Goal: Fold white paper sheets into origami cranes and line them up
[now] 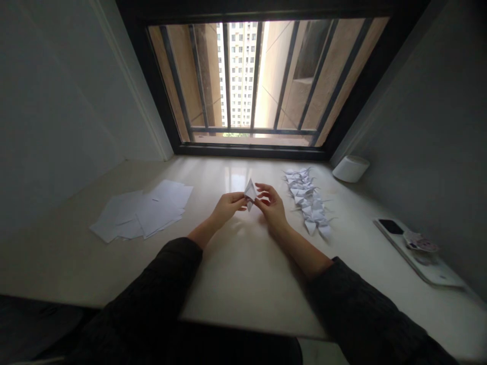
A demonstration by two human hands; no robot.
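Note:
Above the middle of the pale countertop, a small folded white paper (250, 189) with a pointed top is held between both hands. My left hand (227, 207) pinches its left side between thumb and fingers. On the other side, my right hand (271, 204) grips the lower right edge with the thumb and curled fingers. A smaller folded point of the paper hangs below the fingers. To the right, several folded paper cranes (307, 197) lie close together in rows. Loose sheets of white paper (140, 210) are spread in an overlapping pile to the left.
A white rounded object (350, 169) stands in the back right corner by the wall. A phone (416, 251) with a decorated grip lies at the right. The countertop (243, 284) ends at a front edge near me; a barred window (251, 150) closes off the back.

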